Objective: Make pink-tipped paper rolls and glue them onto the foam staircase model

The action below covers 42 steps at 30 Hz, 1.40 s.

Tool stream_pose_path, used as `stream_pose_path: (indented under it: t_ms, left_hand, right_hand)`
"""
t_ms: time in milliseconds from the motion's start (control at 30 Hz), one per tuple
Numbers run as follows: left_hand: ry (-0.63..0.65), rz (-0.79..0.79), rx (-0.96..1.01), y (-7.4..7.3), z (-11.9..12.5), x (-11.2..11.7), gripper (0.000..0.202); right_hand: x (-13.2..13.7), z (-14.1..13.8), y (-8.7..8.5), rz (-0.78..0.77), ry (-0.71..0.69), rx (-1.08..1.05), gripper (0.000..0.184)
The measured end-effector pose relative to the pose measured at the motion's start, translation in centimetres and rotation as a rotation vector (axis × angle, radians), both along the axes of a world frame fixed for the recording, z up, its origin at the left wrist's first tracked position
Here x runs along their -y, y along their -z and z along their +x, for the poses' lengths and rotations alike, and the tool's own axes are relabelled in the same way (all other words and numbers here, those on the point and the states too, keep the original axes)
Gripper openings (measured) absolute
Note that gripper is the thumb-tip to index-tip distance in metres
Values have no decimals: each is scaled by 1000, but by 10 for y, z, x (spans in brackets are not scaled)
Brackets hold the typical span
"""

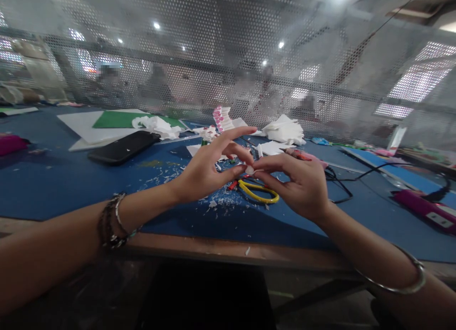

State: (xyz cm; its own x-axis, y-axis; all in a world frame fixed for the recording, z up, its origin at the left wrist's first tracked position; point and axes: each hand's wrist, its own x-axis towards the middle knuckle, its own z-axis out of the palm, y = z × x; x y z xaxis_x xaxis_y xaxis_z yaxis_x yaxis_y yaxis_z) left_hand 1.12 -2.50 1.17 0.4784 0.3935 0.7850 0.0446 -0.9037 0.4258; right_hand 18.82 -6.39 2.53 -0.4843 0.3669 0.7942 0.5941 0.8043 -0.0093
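My left hand (210, 166) and my right hand (299, 185) meet above the blue table mat (53, 182). Between their fingertips sits a small white scrap (250, 169), pinched by the left thumb and a bent finger and by the right thumb and forefinger. The left index finger stretches out above it. Yellow-handled scissors (259, 191) lie on the mat just under the hands, among white paper shavings (221, 201). Bracelets circle my left wrist and a metal bangle my right forearm.
A black phone (123, 147) lies at the left on white and green sheets (117, 120). White paper heaps (285, 129) and a pink-tipped stack (223, 118) sit behind. A black cable (356, 178) runs to a pink tool (423, 207) at the right. A perforated screen (228, 59) backs the table.
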Motion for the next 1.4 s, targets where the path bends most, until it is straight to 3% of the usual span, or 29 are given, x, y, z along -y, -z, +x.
stream_pose_path:
  t_ms: [133, 233, 333, 800, 1133, 1400]
  left_hand:
    - [-19, -61, 46, 3, 2, -1, 36]
    - [-22, -131, 111, 5, 5, -1, 14]
    - [-10, -164, 129, 5, 7, -1, 7]
    - [98, -113, 67, 5, 5, -2, 8]
    - [78, -73, -37, 4, 2, -10, 12]
    - [200, -296, -252, 7, 1, -10, 11]
  right_hand:
    - [-1, -2, 1, 30, 4, -20, 2]
    - [-3, -3, 4, -65, -37, -99, 7]
    - [-3, -4, 7, -161, -78, -170, 8]
    - [0, -6, 8, -142, -36, -210, 5]
    - [-2, -6, 7, -150, -7, -66, 18]
    - [-6, -4, 8, -119, 69, 18, 23]
